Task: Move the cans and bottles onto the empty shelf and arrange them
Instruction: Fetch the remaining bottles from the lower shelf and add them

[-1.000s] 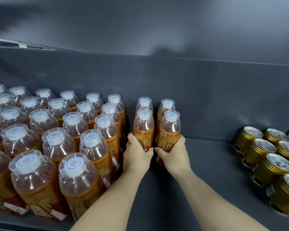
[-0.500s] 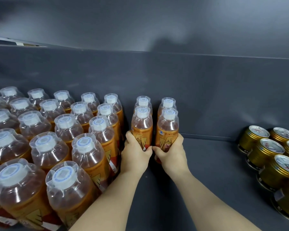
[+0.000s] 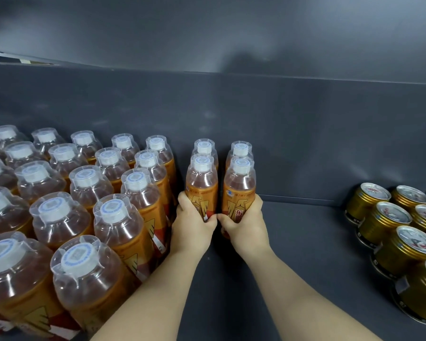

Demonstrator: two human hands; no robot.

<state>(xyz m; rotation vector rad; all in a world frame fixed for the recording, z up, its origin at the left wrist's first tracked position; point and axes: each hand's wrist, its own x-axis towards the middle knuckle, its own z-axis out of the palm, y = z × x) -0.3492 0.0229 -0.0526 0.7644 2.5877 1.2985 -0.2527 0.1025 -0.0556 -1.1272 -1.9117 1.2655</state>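
Two orange drink bottles with white caps stand side by side on the dark grey shelf point(image 3: 305, 242), near its back wall. My left hand point(image 3: 192, 225) grips the left bottle point(image 3: 201, 183) low on its label. My right hand point(image 3: 244, 225) grips the right bottle point(image 3: 239, 185) the same way. Behind each stands another bottle of the same kind, the left one point(image 3: 204, 146) and the right one point(image 3: 241, 148), mostly hidden. The two hands touch at the thumbs.
Several rows of the same bottles point(image 3: 84, 193) fill the shelf's left side, close to my left hand. Several gold cans point(image 3: 389, 222) stand in rows at the right edge. Bare shelf lies between my right hand and the cans.
Both hands stay on the two front bottles, which have shifted slightly toward the back pair. The view has drifted a little.
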